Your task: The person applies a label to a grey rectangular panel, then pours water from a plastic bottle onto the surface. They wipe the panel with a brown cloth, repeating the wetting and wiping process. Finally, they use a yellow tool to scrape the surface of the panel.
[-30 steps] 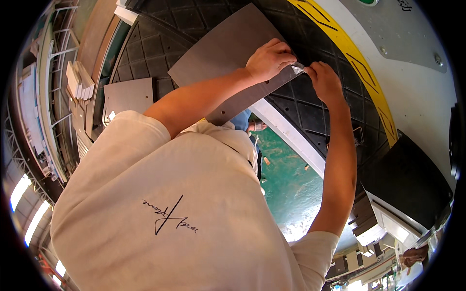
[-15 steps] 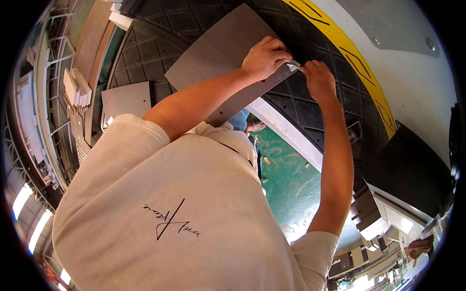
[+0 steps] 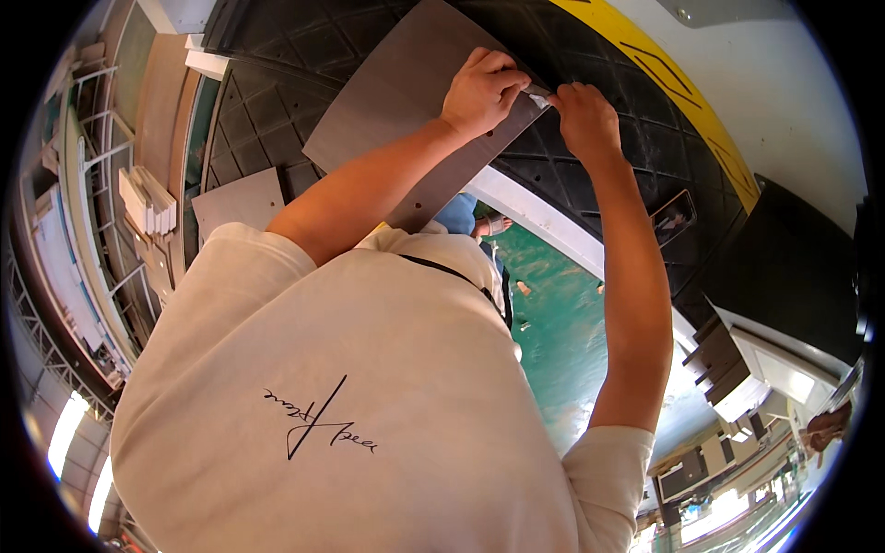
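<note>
A grey-brown board (image 3: 387, 101) with small dark holes near its edge lies on a black, grid-patterned work surface (image 3: 318, 39). At the board's far right corner, my left hand (image 3: 481, 94) rests over it, thumb and fingers pinched on one end of a small silvery-white strip (image 3: 537, 95). My right hand (image 3: 588, 122) is just off that corner, its fingertips closed together at the strip's other end. Whether the strip is tape, foil or a label is too small to tell. The fingers hide part of it.
A smaller grey board (image 3: 241, 207) lies to the left. A phone (image 3: 673, 218) rests on the black surface at right, near a black box-like part (image 3: 784, 267). A yellow striped band (image 3: 659, 69) borders the white machine body (image 3: 765, 92). Stacked pale strips (image 3: 147, 201) stand at far left.
The view has shifted, so hands and board appear higher and slightly left. Both hands keep their pinch on the strip. The phone shows more fully beside my right forearm.
</note>
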A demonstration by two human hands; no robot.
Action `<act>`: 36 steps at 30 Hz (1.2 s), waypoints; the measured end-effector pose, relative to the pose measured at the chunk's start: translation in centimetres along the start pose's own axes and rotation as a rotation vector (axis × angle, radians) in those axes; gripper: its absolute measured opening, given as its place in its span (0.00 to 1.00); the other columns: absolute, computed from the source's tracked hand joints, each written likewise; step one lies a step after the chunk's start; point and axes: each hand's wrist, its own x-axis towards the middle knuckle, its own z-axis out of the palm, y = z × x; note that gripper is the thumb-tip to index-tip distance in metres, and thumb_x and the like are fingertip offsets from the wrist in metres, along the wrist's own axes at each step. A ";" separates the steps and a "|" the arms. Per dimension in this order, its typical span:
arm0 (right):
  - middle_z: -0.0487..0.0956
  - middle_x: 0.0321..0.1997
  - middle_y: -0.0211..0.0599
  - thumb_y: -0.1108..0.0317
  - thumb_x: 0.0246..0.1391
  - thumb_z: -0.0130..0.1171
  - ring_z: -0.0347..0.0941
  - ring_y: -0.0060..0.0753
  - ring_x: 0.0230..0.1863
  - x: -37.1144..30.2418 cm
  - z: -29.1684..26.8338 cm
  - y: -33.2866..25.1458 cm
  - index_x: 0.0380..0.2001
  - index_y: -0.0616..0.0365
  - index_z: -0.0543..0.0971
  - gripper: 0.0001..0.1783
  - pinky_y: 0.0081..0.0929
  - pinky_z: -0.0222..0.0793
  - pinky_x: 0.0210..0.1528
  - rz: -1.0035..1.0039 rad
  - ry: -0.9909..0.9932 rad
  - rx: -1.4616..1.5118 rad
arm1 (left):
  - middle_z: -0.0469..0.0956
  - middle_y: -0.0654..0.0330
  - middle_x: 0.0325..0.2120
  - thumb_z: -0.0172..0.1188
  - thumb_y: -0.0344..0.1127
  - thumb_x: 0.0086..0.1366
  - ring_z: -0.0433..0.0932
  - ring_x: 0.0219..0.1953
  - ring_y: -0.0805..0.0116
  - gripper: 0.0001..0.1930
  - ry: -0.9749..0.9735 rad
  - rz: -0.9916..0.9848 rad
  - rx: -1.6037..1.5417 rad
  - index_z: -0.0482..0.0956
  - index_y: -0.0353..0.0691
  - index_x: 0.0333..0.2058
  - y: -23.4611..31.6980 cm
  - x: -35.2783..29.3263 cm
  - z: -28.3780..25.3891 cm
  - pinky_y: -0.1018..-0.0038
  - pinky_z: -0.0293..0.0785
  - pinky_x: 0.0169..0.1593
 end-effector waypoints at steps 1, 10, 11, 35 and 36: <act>0.80 0.37 0.35 0.60 0.67 0.56 0.78 0.42 0.45 0.0 0.0 -0.1 0.33 0.53 0.78 0.11 0.37 0.77 0.48 0.013 0.001 0.002 | 0.79 0.68 0.33 0.71 0.29 0.58 0.77 0.40 0.62 0.05 0.013 0.003 0.010 0.89 0.49 0.33 0.0 0.0 0.1 0.67 0.78 0.43; 0.81 0.37 0.36 0.58 0.69 0.56 0.79 0.43 0.46 -0.3 0.2 -1.0 0.34 0.54 0.79 0.13 0.38 0.78 0.47 0.051 0.028 -0.040 | 0.78 0.69 0.32 0.71 0.31 0.59 0.76 0.38 0.63 0.04 0.063 0.030 0.010 0.89 0.50 0.32 -0.3 -0.1 0.5 0.68 0.78 0.40; 0.82 0.39 0.34 0.59 0.68 0.56 0.79 0.40 0.46 -0.2 0.1 -1.2 0.36 0.53 0.80 0.11 0.36 0.79 0.49 0.073 -0.002 -0.063 | 0.78 0.69 0.32 0.71 0.31 0.59 0.76 0.38 0.63 0.04 0.058 0.033 0.008 0.89 0.50 0.32 -0.2 -0.2 0.3 0.68 0.78 0.40; 0.83 0.42 0.36 0.63 0.66 0.57 0.79 0.41 0.51 -0.7 -0.3 -0.4 0.38 0.52 0.83 0.08 0.35 0.78 0.53 0.094 -0.079 -0.005 | 0.79 0.70 0.33 0.71 0.37 0.61 0.76 0.40 0.63 0.03 -0.036 0.037 0.023 0.90 0.51 0.34 0.0 0.1 0.2 0.66 0.77 0.43; 0.84 0.42 0.36 0.63 0.65 0.57 0.79 0.41 0.52 -0.5 -0.4 -0.7 0.38 0.52 0.83 0.08 0.35 0.78 0.53 0.115 -0.091 -0.002 | 0.79 0.69 0.33 0.71 0.36 0.61 0.76 0.40 0.63 0.03 -0.033 0.025 0.027 0.90 0.51 0.34 -0.1 0.1 0.2 0.66 0.77 0.43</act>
